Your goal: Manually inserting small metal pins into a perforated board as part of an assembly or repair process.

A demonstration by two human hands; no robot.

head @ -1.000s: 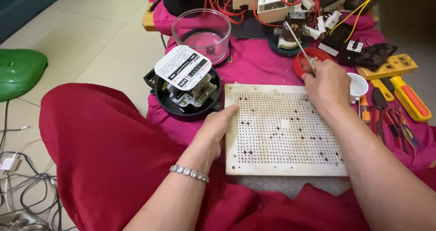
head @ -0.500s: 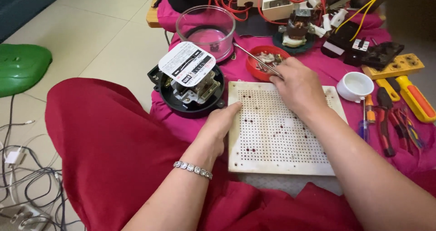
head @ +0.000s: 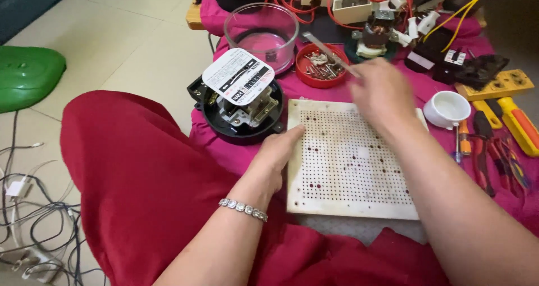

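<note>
Right hand [head: 382, 95] is up over the far edge of the white perforated board [head: 351, 162], fingers pinched together on a pair of slim metal tweezers [head: 328, 54] whose tips reach out over the small red dish [head: 319, 66] of screws and tiny metal parts. It is blurred, so I cannot tell whether anything sits between the tweezer tips. Left hand [head: 275, 157] lies flat, fingers loosely spread, pressed on the near-left edge of the board — holding nothing, only steadying it.

The board itself rests across the person's lap and the pink cloth [head: 337, 92], with a scatter of dark holes filled among the empty ones. Just left of it sits an opened electric meter [head: 241, 98] in its black round base, dial plate tilted up, and behind that the clear glass cover [head: 261, 30] stands upright.

To my eye the step in hand is the pick — the tweezers working at the red dish. What that calls for is a fine grip on one small part and a steady carry back over the board without tilting it.

Off to the right lie a white cup [head: 447, 107], pliers and screwdrivers [head: 488, 151] and a yellow tester [head: 497, 85].
</note>
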